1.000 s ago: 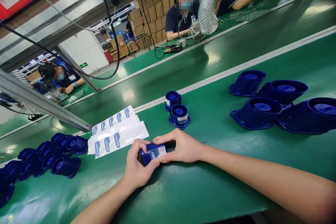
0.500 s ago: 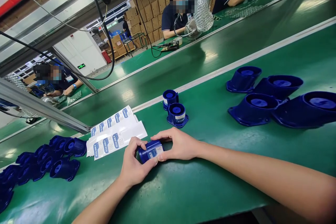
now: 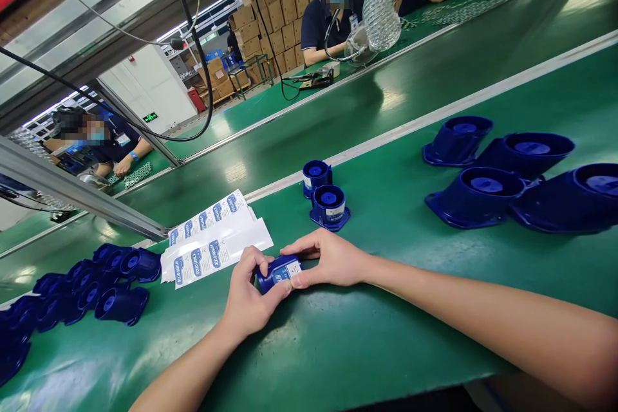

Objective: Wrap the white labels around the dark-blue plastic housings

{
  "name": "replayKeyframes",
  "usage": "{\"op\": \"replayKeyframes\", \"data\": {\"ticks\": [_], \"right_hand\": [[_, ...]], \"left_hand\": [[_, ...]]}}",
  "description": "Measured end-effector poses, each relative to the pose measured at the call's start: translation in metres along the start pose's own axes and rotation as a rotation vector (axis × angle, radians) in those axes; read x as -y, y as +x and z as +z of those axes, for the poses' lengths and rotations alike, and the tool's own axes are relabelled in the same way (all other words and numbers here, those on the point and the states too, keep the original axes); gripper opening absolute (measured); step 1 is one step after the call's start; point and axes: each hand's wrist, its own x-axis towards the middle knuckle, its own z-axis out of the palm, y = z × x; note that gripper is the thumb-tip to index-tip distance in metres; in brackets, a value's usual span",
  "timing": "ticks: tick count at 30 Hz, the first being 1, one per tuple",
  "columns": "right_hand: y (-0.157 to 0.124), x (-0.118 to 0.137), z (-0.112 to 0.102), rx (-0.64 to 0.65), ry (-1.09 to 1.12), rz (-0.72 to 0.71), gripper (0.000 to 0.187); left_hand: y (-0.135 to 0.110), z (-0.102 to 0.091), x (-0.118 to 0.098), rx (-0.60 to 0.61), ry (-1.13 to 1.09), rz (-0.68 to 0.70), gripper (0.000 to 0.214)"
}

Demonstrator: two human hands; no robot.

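Both my hands hold one small blue plastic horn part [image 3: 279,270] lying on its side on the green bench [image 3: 338,347]. My left hand [image 3: 248,299] grips its left end, thumb pressed on a white and blue label on its side. My right hand [image 3: 331,261] curls over its right end, fingers closed. Just left of my hands lie white label sheets [image 3: 212,241] with blue stickers. Two labelled small blue parts [image 3: 324,196] stand upright beyond my hands.
A heap of small blue parts [image 3: 82,290] lies at the left. Several larger blue horn housings [image 3: 512,174] sit at the right. Past a white strip runs a green conveyor belt [image 3: 386,96]. Other people work across it, beside a silver duct hose [image 3: 381,6].
My hands stay closed on the blue part and have turned it slightly, my thumb still rubbing the label. The view has shifted a little.
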Motion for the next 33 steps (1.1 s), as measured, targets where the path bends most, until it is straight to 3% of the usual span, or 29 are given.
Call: {"op": "replayKeyframes", "data": {"ticks": [9,14,20,25,31,33], "right_hand": [[0.005,0.002,-0.002,0.033,0.119,0.095,0.071],[0.003,0.006,0.005,-0.006,0.119,0.123,0.057],[0.002,0.011,0.006,-0.039,0.036,0.161,0.043],[0.004,0.005,0.007,-0.051,0.031,0.12,0.036],[0.0,0.008,0.005,-0.027,-0.037,0.003,0.042],[-0.004,0.011,0.008,-0.012,-0.164,-0.107,0.041]], "left_hand": [[0.004,0.001,-0.007,-0.011,0.015,-0.04,0.048],[0.005,0.004,-0.005,-0.062,0.008,-0.049,0.043],[0.004,0.005,-0.012,-0.04,0.062,-0.147,0.035],[0.001,0.01,-0.013,-0.124,0.073,-0.114,0.016],[-0.009,0.018,0.006,-0.229,-0.076,-0.048,0.026],[-0.011,0.021,0.013,-0.242,-0.136,0.001,0.029]]}}
